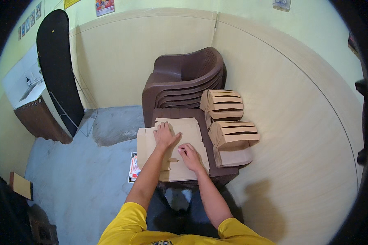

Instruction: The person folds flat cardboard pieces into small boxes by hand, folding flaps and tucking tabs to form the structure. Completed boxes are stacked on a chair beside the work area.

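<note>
- Here, a layered brown paper sheet lies flat on a dark brown table, directly under both hands; its long axis appears to run near to far.
- The left hand reaches farther, resting palm-down on the sheet's far left part, fingers spread and thumb pointing right.
- The right hand is nearer the person, over the right half, its fingers curled toward the thumb (whether they pinch any paper, I cannot tell).
- A small paper tab lies near and left of the right fingertips, apart from them; the right hand is the closer of the two.
- Right of the sheet stand two bundles of folded brown paper, a far one and a near one; stacked brown chairs rise at the far side.
</note>
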Motion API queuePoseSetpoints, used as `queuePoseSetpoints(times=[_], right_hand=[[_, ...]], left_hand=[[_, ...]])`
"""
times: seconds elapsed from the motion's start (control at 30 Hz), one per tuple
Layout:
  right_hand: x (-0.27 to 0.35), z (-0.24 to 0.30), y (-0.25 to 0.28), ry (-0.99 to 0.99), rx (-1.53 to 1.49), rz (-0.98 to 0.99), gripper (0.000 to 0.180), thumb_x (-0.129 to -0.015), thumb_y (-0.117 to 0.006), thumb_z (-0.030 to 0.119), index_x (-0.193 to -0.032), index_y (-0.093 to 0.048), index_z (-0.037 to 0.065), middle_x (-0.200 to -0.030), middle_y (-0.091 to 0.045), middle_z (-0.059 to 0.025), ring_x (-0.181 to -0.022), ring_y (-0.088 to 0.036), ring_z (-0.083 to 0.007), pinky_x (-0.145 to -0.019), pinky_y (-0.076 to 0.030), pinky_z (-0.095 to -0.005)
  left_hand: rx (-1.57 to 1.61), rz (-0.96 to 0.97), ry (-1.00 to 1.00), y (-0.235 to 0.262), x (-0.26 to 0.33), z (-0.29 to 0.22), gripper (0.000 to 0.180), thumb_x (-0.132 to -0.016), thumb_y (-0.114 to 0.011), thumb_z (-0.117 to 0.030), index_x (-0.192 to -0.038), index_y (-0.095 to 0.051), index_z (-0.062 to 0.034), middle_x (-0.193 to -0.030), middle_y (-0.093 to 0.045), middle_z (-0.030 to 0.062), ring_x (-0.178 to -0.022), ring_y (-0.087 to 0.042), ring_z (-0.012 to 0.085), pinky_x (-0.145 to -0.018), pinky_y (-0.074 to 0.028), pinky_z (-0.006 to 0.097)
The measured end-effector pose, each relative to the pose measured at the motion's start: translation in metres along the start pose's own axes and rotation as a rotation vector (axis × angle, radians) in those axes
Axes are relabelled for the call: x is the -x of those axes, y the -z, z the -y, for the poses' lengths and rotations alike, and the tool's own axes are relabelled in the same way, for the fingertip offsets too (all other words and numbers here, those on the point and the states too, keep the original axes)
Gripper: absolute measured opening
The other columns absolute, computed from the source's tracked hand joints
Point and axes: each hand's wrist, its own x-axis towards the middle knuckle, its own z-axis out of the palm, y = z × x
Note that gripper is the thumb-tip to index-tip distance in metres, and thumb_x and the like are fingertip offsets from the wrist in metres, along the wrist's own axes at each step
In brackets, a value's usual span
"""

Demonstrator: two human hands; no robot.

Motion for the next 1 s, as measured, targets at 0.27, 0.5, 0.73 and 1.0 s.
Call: queuePoseSetpoints(times=[0.27, 0.5, 0.73, 1.0], right_hand=[[0.002, 0.002, 0.001, -0.032, -0.071, -0.059, 0.030, -0.109, -0.062, 0.027, -0.117, -0.070, -0.001, -0.112, -0.069, -0.0163, -0.102, -0.070, -0.0300, -0.091, -0.055, -0.0398], [0.000, 0.001, 0.001, -0.031, -0.091, -0.079, 0.031, -0.109, -0.061, 0.028, -0.115, -0.070, -0.001, -0.110, -0.069, -0.0177, -0.099, -0.069, -0.0323, -0.091, -0.054, -0.0411], [0.002, 0.001, -0.001, -0.009, -0.061, -0.107, 0.032, -0.110, -0.059, 0.028, -0.114, -0.070, -0.001, -0.109, -0.069, -0.0168, -0.102, -0.069, -0.0329, -0.092, -0.054, -0.0412], [0.001, -0.007, -0.002, -0.055, -0.074, -0.120, 0.030, -0.109, -0.060, 0.027, -0.111, -0.070, -0.001, -0.107, -0.069, -0.0174, -0.099, -0.069, -0.0344, -0.090, -0.054, -0.0421]], left_hand=[[-0.079, 0.435, -0.080, 0.004, -0.060, 0.002, 0.088, -0.062, -0.101, -0.048, -0.139, -0.071, -0.0168, -0.149, -0.058, 0.0116, -0.136, -0.059, 0.0331, -0.107, -0.055, 0.046], [0.042, 0.483, -0.131, -0.018, -0.068, 0.015, 0.082, -0.066, -0.102, -0.042, -0.138, -0.068, -0.0213, -0.145, -0.062, 0.0107, -0.141, -0.055, 0.0344, -0.112, -0.052, 0.052], [0.077, 0.658, -0.020, -0.035, -0.086, 0.019, 0.085, -0.068, -0.102, -0.042, -0.141, -0.064, -0.0218, -0.146, -0.062, 0.0087, -0.144, -0.052, 0.0344, -0.113, -0.051, 0.053], [-0.009, 0.344, -0.201, -0.021, -0.061, 0.006, 0.067, -0.067, -0.100, -0.031, -0.123, -0.065, -0.0164, -0.126, -0.071, 0.0081, -0.127, -0.064, 0.0299, -0.106, -0.052, 0.053]])
